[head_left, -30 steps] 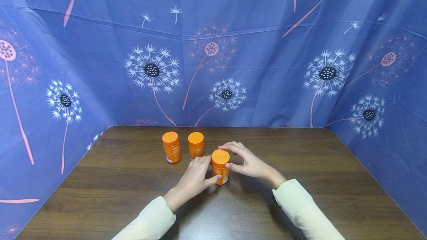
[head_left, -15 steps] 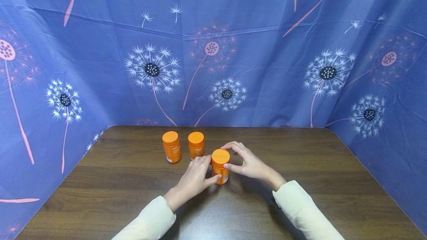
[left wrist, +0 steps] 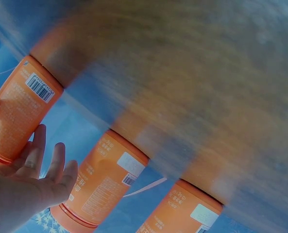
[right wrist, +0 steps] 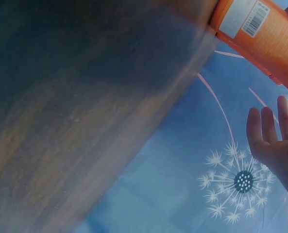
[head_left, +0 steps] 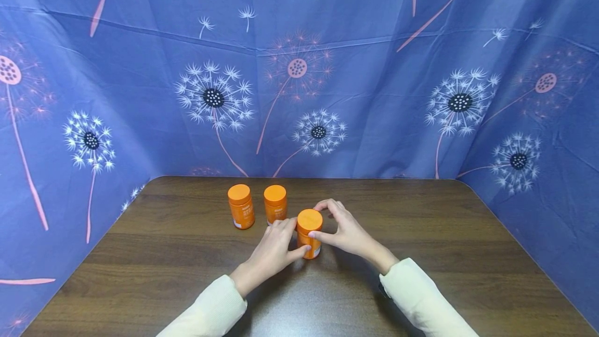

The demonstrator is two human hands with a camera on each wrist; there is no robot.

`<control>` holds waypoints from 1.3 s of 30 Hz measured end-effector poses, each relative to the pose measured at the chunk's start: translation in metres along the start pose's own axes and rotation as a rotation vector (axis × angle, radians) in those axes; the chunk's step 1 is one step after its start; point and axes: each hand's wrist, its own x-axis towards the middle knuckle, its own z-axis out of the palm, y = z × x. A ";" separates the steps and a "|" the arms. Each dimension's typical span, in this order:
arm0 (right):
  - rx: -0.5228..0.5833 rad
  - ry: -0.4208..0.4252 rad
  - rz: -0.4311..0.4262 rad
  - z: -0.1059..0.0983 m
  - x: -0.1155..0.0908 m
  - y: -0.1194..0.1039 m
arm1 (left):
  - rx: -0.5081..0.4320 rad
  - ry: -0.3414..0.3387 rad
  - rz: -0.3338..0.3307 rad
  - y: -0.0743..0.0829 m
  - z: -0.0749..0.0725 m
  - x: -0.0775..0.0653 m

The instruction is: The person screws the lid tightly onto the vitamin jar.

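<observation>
In the head view an orange bottle [head_left: 303, 240] with an orange screw lid [head_left: 309, 219] stands upright on the table. My left hand [head_left: 273, 253] grips its body from the left, the thumb across the front. From the right, my right hand [head_left: 348, 232] pinches the lid, thumb at the front and index finger at the back edge. The left wrist view shows the held bottle [left wrist: 20, 107] with a barcode label, partly cut off by the frame. In the right wrist view the bottle [right wrist: 262, 41] is at the upper right, the hand's other fingers [right wrist: 267, 124] clear of it.
Two more orange bottles stand upright behind and left of the held one: one at the far left [head_left: 241, 208], one nearer [head_left: 275, 203], partly behind the left hand. The brown wooden table [head_left: 412, 212] backs onto a blue dandelion-print cloth [head_left: 374, 92].
My right thumb has slid leftward across the front of the lid, while the index finger has shifted rightward at the back. My left hand and the bottles have stayed in place.
</observation>
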 end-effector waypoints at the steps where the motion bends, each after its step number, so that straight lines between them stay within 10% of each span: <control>1: -0.003 0.004 0.001 0.000 0.000 0.000 | 0.001 0.001 0.001 0.000 0.000 0.000; 39: 0.094 -0.179 -0.100 -0.015 0.002 0.007 | 0.005 -0.009 0.002 0.001 0.000 0.000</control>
